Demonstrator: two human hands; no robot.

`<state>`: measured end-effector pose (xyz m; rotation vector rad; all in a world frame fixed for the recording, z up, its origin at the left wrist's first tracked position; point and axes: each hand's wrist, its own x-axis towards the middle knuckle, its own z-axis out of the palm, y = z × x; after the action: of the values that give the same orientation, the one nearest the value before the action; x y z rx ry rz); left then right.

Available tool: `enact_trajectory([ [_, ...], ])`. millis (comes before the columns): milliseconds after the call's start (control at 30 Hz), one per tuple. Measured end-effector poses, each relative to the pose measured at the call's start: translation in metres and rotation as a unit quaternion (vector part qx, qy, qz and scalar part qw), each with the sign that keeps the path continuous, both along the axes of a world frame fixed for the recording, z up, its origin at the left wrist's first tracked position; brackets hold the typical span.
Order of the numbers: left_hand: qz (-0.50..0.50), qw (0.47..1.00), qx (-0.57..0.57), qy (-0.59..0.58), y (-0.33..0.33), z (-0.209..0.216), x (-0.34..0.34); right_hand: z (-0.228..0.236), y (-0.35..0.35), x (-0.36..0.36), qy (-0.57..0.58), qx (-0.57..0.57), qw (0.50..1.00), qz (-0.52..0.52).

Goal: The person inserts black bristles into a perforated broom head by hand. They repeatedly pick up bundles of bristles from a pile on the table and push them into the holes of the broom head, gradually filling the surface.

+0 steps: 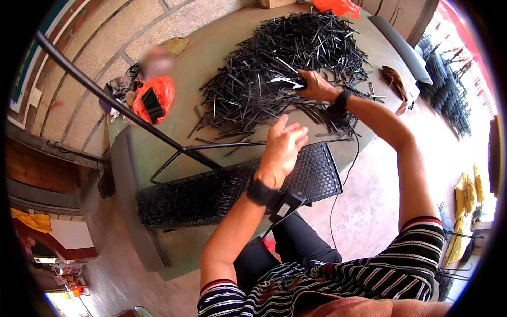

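A large heap of thin black plastic strips [296, 47] covers the far middle of the table. At its near right edge, my right hand [318, 86] is closed round a small bunch of these strips, which point to the left. My left hand [284, 145] hovers over a long black perforated rack [319, 168], fingers loosely apart and nothing visible in them. Dense black strips [195, 199] fill the rack's left part, while its right part shows bare holes. Each wrist wears a black band, and a dark box is attached at the left one.
A black pole [113, 103] slants down from the upper left to the rack. An orange plastic bag [165, 95] with a black phone [153, 104] lies left on the green table [193, 58]. A thin cable [334, 222] hangs from my right wrist. Dark bundles [446, 84] stand right.
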<state>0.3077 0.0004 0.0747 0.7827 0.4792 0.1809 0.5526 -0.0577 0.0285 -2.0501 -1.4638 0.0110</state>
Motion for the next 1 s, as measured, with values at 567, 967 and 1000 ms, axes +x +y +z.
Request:
enact_trajectory([
  [567, 0.072, 0.973, 0.211, 0.058, -0.018, -0.067, 0.107, -0.061, -0.033, -0.036, 0.186, 0.08, 0.976, 0.073],
  [967, -0.099, 0.965, 0.241, 0.013, -0.004, -0.077, 0.117, -0.085, -0.06, -0.032, 0.161, 0.137, 0.977, -0.02],
  [1000, -0.096, 0.966, 0.239, 0.002, -0.003, -0.076, 0.116, -0.086, -0.06, -0.033, 0.151, 0.14, 0.978, -0.026],
])
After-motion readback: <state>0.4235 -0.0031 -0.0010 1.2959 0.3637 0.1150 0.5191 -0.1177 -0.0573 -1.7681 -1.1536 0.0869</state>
